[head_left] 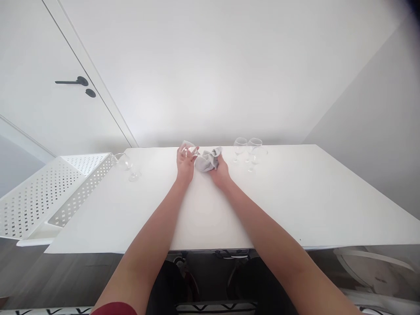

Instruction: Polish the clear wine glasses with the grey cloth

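Note:
My left hand is closed around the bowl of a clear stemmed glass, which is tilted on its side with its foot toward the right. Beside it, my right hand grips a bunched light grey cloth, wrapped about the foot end of that glass. The cloth hides the foot. Both hands are over the far middle part of the white table.
To the right of my hands stand stemmed glasses in a close group near the table's far edge. Another clear glass is at the far left corner. A white perforated rack adjoins the left side. A wall rises behind.

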`<state>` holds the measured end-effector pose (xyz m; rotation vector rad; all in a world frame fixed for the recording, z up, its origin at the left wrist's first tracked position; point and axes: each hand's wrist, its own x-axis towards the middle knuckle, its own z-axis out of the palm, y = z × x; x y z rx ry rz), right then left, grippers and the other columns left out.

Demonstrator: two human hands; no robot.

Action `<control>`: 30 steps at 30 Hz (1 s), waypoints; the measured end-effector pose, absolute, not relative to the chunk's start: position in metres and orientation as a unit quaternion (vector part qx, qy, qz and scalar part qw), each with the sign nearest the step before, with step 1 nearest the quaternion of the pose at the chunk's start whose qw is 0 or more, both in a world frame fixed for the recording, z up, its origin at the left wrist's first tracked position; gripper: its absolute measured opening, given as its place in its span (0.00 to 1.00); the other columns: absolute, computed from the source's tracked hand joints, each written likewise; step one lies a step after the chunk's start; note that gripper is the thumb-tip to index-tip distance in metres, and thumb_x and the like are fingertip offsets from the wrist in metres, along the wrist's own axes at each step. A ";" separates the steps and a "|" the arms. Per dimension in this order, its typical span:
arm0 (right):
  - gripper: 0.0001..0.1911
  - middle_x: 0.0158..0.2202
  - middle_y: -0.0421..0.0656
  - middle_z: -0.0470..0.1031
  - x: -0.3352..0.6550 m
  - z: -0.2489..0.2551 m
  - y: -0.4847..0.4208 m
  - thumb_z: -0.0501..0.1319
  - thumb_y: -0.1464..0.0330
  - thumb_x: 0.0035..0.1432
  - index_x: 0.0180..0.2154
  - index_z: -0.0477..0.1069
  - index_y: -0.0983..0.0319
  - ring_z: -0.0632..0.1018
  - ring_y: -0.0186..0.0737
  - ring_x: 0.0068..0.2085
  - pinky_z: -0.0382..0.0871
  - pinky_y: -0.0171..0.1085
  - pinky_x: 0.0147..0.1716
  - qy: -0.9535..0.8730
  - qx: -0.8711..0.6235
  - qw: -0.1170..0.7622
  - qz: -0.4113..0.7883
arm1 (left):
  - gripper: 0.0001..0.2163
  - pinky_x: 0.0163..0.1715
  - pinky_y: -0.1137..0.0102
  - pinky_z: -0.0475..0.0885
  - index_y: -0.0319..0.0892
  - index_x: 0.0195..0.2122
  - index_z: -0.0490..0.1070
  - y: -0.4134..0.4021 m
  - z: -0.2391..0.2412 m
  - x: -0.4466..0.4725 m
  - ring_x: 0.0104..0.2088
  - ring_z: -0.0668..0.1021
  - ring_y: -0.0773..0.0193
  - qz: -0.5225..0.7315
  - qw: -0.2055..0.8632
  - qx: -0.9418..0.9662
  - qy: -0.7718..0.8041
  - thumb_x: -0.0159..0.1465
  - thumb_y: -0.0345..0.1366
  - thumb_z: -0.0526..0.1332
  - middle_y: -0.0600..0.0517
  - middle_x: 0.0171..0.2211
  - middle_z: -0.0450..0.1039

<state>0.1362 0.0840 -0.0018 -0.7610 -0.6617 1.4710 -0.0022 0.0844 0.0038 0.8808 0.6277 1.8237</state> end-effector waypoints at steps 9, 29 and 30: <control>0.14 0.42 0.42 0.79 0.139 -0.007 0.082 0.66 0.59 0.57 0.43 0.73 0.58 0.77 0.41 0.42 0.74 0.42 0.45 -0.412 -0.426 0.627 0.505 | 0.29 0.56 0.55 0.74 0.54 0.53 0.56 0.075 0.003 0.010 0.55 0.81 0.50 0.699 0.507 0.450 0.228 0.59 0.43 0.75 0.50 0.54 0.72; 0.13 0.46 0.43 0.77 0.136 -0.004 0.082 0.59 0.62 0.60 0.47 0.70 0.56 0.76 0.44 0.47 0.70 0.44 0.51 -0.506 -0.430 0.618 0.421 | 0.27 0.58 0.54 0.73 0.54 0.56 0.61 0.076 0.001 0.009 0.55 0.80 0.53 0.704 0.500 0.448 0.232 0.60 0.46 0.73 0.46 0.61 0.67; 0.14 0.47 0.43 0.77 0.137 -0.001 0.080 0.60 0.62 0.60 0.47 0.70 0.56 0.75 0.44 0.48 0.69 0.44 0.53 -0.531 -0.409 0.624 0.401 | 0.27 0.59 0.54 0.73 0.54 0.56 0.61 0.076 0.001 0.008 0.56 0.79 0.54 0.706 0.498 0.448 0.231 0.61 0.46 0.72 0.46 0.61 0.67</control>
